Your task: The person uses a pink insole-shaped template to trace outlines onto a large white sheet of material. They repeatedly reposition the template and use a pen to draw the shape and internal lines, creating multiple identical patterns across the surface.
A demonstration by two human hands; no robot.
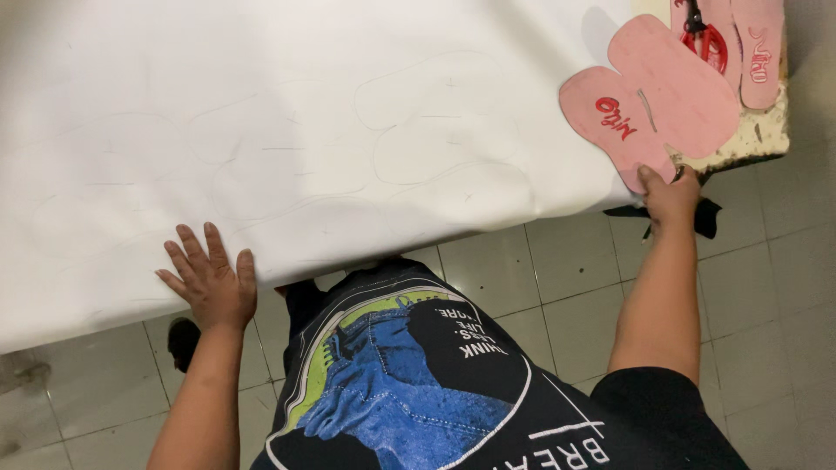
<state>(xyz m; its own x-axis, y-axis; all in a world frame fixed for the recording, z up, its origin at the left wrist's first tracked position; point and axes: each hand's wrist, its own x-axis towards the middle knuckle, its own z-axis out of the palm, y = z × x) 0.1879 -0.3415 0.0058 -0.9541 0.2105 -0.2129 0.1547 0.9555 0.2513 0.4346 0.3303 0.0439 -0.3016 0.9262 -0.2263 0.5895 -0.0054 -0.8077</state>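
— What is the person wearing?
— A black short-sleeved T-shirt (435,392); its front carries a large round print outlined in white; inside it a blue denim picture on a yellow-green patch; white lettering curves beside it.
— And the arms?
— Bare below the sleeves; the left hand (212,280) and right hand (669,196) carry no gloves, rings or watch.

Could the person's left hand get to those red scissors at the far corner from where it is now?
Probably not without moving. The left hand lies flat on the near edge of the white sheet, while the red scissors sit at the far right corner, beyond the pink sole templates. The right hand is much closer.
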